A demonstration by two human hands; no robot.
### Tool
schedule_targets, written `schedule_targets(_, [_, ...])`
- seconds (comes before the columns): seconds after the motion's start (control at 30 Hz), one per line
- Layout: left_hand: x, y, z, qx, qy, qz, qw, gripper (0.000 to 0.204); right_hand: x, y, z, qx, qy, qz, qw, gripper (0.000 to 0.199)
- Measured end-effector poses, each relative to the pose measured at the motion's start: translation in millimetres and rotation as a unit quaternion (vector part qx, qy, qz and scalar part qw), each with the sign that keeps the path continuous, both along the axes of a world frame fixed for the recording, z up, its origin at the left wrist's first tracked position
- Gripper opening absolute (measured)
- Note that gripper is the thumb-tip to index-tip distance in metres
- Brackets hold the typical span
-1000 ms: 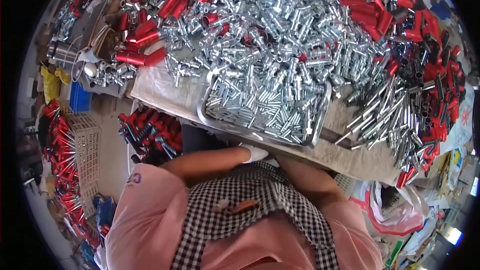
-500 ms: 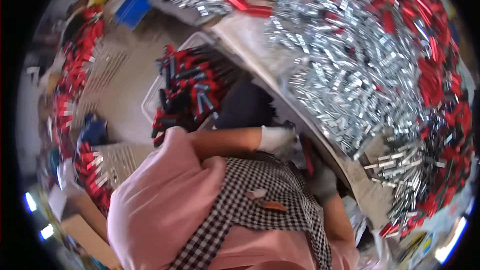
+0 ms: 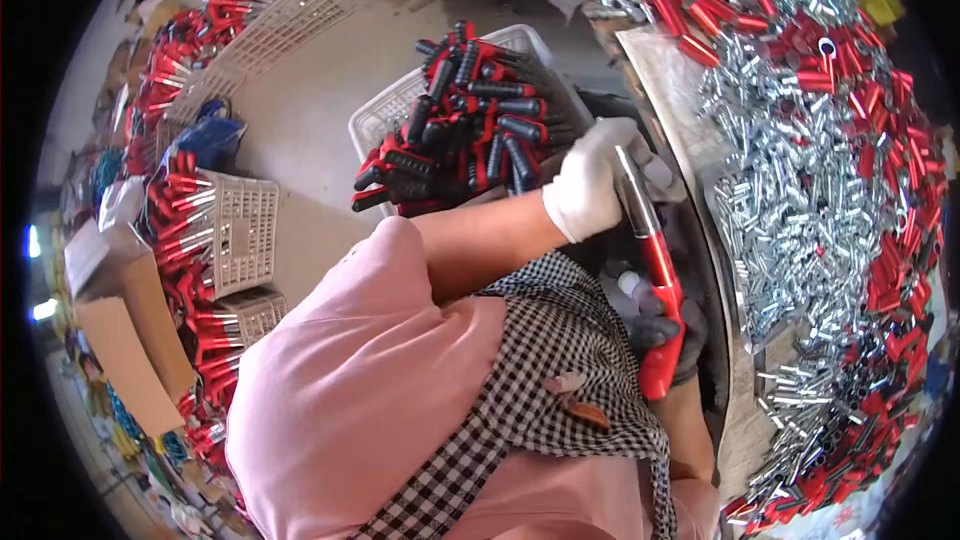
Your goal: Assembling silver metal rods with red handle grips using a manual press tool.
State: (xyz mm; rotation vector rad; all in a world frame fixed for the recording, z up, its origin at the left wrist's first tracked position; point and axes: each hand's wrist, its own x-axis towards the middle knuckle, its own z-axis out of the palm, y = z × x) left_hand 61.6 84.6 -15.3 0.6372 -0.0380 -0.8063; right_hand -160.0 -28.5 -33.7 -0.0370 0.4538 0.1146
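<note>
A long tool with a red handle and a shiny metal tube end [image 3: 660,265] slants across my lap. My right hand [image 3: 660,328], in a grey-coated glove, is closed around its red lower part. At the metal upper end, my left hand [image 3: 588,185] in a white glove is closed against the tube, its fingertips partly hidden. Behind my left hand stands a white plastic basket [image 3: 362,125] full of tools with black-and-red grips [image 3: 500,130], their thin shafts pointing right.
To my right, a bench with a board edge [image 3: 675,105] bears a heap of small silver metal tubes [image 3: 790,190] with red handle parts [image 3: 835,65]. On the left stand light baskets [image 3: 245,230] of red-handled pieces, a blue bag [image 3: 215,140] and an open cardboard box [image 3: 135,340].
The view has swung and become sharp. My left hand has moved up and away from my body, to the metal end of the tool, which now shows plainly between both hands.
</note>
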Motion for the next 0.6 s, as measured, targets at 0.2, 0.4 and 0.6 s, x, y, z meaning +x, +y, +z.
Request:
schedule_targets(0.2, [24.1,56.4,26.1,-0.036,0.185,0.091,0.978,0.039,56.7,27.7,-13.0,-0.092,-0.067,0.089,0.989,0.083])
schedule_targets(0.4, [84.4,161.0,-54.6,0.477,-0.124,0.082,0.866,0.001,93.8,53.2,4.3,-0.383,-0.048,0.147,0.911,0.095])
schedule_targets(0.6, [231.2,285.9,-108.3,0.503,0.01,-0.15,0.851,0.015,35.6,23.9,-46.3,-0.419,0.092,0.107,0.897,0.043])
